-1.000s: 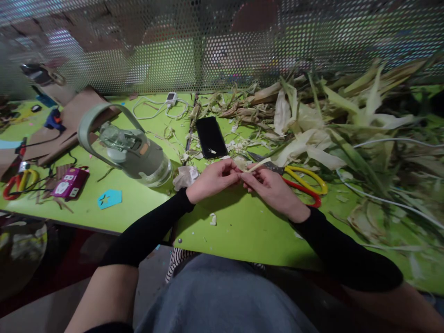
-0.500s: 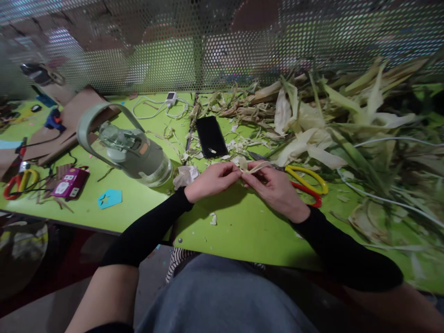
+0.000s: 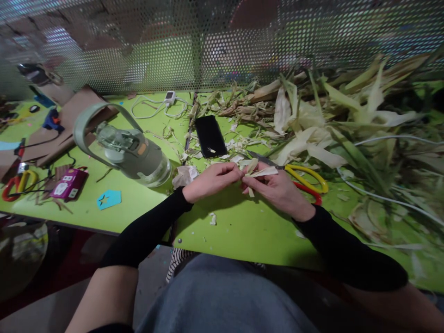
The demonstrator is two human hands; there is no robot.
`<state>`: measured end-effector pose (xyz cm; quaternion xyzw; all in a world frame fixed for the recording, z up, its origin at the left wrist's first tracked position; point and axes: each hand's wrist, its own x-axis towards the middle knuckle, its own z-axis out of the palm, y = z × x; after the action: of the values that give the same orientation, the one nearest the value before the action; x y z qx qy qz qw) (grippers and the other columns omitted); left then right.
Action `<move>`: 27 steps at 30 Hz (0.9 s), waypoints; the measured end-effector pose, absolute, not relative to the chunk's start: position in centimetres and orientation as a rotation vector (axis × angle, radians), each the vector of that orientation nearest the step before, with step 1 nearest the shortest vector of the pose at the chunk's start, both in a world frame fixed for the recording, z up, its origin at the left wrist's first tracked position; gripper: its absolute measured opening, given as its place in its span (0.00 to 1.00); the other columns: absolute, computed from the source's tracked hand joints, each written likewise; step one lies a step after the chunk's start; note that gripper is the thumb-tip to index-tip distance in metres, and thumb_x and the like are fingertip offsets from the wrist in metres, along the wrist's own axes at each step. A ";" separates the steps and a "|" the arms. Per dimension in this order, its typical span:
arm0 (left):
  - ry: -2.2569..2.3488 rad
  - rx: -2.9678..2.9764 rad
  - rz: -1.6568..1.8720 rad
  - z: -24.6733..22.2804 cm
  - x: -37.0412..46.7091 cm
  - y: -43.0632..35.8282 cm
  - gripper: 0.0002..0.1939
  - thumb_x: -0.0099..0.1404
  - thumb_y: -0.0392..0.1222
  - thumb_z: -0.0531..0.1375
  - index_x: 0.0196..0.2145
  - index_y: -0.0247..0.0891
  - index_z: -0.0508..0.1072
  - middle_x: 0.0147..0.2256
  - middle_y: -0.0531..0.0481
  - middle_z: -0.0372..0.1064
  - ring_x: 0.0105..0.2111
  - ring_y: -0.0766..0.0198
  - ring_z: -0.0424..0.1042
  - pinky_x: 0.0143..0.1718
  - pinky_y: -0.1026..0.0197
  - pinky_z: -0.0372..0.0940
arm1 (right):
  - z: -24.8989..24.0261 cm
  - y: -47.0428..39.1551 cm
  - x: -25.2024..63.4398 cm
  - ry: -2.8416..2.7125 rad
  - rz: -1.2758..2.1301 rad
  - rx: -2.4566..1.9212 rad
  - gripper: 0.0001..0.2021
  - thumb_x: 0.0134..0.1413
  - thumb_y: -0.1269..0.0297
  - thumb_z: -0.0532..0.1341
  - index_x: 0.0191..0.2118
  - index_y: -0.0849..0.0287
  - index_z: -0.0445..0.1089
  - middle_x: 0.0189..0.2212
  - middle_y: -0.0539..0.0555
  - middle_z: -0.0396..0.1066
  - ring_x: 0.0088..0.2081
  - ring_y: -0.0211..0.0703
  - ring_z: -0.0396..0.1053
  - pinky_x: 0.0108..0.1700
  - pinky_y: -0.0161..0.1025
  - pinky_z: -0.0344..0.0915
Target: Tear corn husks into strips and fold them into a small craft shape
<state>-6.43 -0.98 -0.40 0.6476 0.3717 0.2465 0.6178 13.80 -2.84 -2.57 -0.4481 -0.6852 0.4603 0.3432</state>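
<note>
Pale strips of corn husk (image 3: 261, 173) fan out between the fingers of my right hand (image 3: 277, 187), which pinches them above the green table. My left hand (image 3: 214, 180) meets it fingertip to fingertip, thumb and forefinger pressed together at the left end of the strips; what exactly lies in that pinch is too small to make out. Just behind my right hand are scissors (image 3: 307, 178) with yellow and red handles, their blades partly hidden by the hand. Beyond my hands a black phone (image 3: 210, 135) lies flat, a small pale scrap on it.
Corn husks (image 3: 319, 125) heap up at the right, crossed by a white cable (image 3: 385, 198). A green water bottle (image 3: 133, 155) stands left, near a crumpled tissue (image 3: 185, 176), a purple box (image 3: 70, 183) and a blue paper tag (image 3: 109, 200). A perforated metal screen (image 3: 156, 51) rises behind.
My right hand has shifted slightly right and turned, so the husk strips now spread wider, with one end hanging below the fingers. My left hand stays nearly in place.
</note>
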 end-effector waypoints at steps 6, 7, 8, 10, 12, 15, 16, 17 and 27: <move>0.808 1.285 0.696 -0.8 -6.2 -1.1 0.13 0.67 0.43 0.58 0.26 0.37 0.63 0.22 0.60 0.52 0.22 0.74 0.48 0.26 0.66 0.47 | -2.0 -2.8 14.0 -1.685 1.251 -1.155 0.19 0.57 0.44 0.67 0.30 0.56 0.77 0.34 0.53 0.75 0.29 0.40 0.75 0.33 0.40 0.75; 0.801 1.274 0.704 -0.8 -6.2 -1.1 0.13 0.67 0.43 0.58 0.26 0.37 0.63 0.22 0.60 0.51 0.22 0.74 0.48 0.26 0.66 0.47 | -2.0 -2.8 14.0 -1.680 1.258 -1.149 0.19 0.56 0.43 0.67 0.29 0.56 0.77 0.34 0.53 0.75 0.29 0.40 0.75 0.33 0.40 0.75; 0.789 1.266 0.709 -0.7 -6.2 -1.1 0.12 0.66 0.42 0.58 0.26 0.37 0.63 0.21 0.60 0.51 0.21 0.74 0.48 0.26 0.66 0.47 | -1.9 -2.8 14.0 -1.679 1.266 -1.148 0.20 0.56 0.42 0.67 0.28 0.56 0.78 0.33 0.54 0.75 0.29 0.40 0.75 0.34 0.40 0.75; 0.762 1.256 0.715 -0.6 -6.2 -1.1 0.12 0.66 0.42 0.58 0.26 0.37 0.63 0.21 0.61 0.51 0.21 0.75 0.48 0.26 0.66 0.47 | -1.7 -2.7 14.0 -1.646 1.311 -1.164 0.21 0.55 0.41 0.67 0.27 0.57 0.77 0.30 0.54 0.76 0.29 0.40 0.74 0.35 0.40 0.75; 0.753 1.255 0.704 -0.5 -6.4 -1.1 0.12 0.67 0.42 0.58 0.27 0.37 0.63 0.21 0.61 0.51 0.21 0.75 0.48 0.25 0.66 0.46 | -1.5 -2.8 14.0 -1.571 1.392 -1.184 0.21 0.53 0.41 0.68 0.29 0.57 0.77 0.26 0.52 0.76 0.27 0.40 0.74 0.35 0.40 0.75; 0.760 1.300 0.624 -0.6 -6.6 -0.9 0.13 0.68 0.44 0.57 0.28 0.37 0.63 0.21 0.60 0.54 0.21 0.74 0.52 0.24 0.66 0.47 | -1.0 -2.9 14.0 -1.477 1.452 -1.200 0.20 0.53 0.42 0.69 0.32 0.57 0.74 0.25 0.51 0.77 0.26 0.39 0.73 0.32 0.39 0.73; 0.764 1.323 0.604 -0.7 -6.6 -0.8 0.12 0.68 0.44 0.57 0.29 0.37 0.64 0.22 0.59 0.56 0.22 0.74 0.55 0.25 0.66 0.49 | -0.8 -2.9 13.9 -1.470 1.452 -1.204 0.20 0.54 0.42 0.67 0.32 0.57 0.73 0.26 0.51 0.77 0.25 0.38 0.73 0.31 0.38 0.72; 0.768 1.336 0.596 -0.8 -6.6 -0.7 0.09 0.67 0.42 0.58 0.30 0.36 0.65 0.24 0.58 0.59 0.23 0.73 0.57 0.26 0.66 0.52 | -0.7 -2.9 13.9 -1.474 1.448 -1.210 0.20 0.57 0.42 0.66 0.32 0.57 0.72 0.26 0.52 0.77 0.25 0.38 0.72 0.31 0.38 0.72; 0.664 1.266 0.585 -2.1 -6.0 -0.8 0.16 0.63 0.46 0.66 0.43 0.33 0.70 0.30 0.52 0.70 0.28 0.71 0.67 0.34 0.64 0.63 | -2.3 -3.2 13.4 -1.582 1.315 -1.184 0.18 0.63 0.46 0.62 0.49 0.53 0.68 0.21 0.44 0.68 0.20 0.35 0.66 0.22 0.33 0.65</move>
<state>-6.00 -0.80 -2.15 0.5719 0.3000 0.2643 0.7163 13.43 -3.20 -2.32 -0.4624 -0.6179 0.5138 0.3747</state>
